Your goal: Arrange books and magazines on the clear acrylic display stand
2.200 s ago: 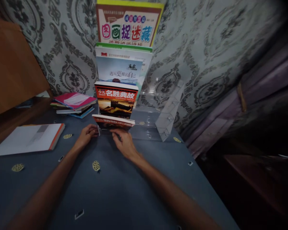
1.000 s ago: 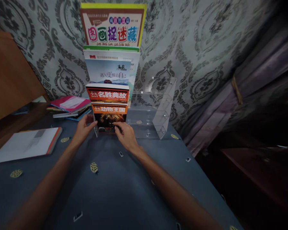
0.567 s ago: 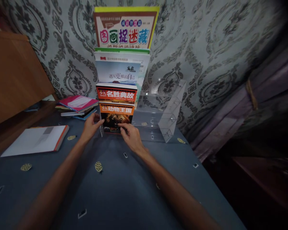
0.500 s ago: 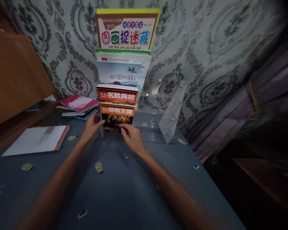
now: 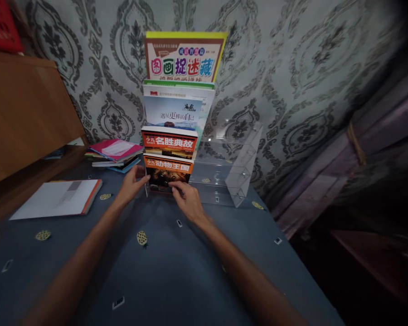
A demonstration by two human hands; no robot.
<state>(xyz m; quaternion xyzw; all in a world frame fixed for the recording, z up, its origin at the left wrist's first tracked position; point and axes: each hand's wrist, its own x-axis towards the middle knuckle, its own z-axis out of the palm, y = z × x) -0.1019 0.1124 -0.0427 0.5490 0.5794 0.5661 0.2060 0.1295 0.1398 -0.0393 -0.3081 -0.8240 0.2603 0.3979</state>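
Observation:
A clear plastic tiered rack (image 5: 238,174) stands against the wall, books filling its left side. The orange-topped book (image 5: 166,174) with a dark animal cover leans upright in the lowest front tier. My left hand (image 5: 132,185) is at the rack's left side panel, thumb by the book's left edge, other fingers outside the panel and partly hidden. Fingertips of my right hand (image 5: 189,201) touch the lower front of that cover, its thumb apart below. Behind rise a red-orange book (image 5: 172,141), a pale blue book (image 5: 173,113) and a yellow-edged book (image 5: 183,56).
On the left lies a white book (image 5: 54,199) with an orange spine. A pile of books (image 5: 115,151) with a pink one on top sits behind my left hand. A wooden cabinet (image 5: 27,108) borders the table (image 5: 166,280) at left; a curtain (image 5: 323,176) hangs at right.
The view has tilted up slightly, so the rack and books appear lower. Both hands keep nearly the same places at the front book.

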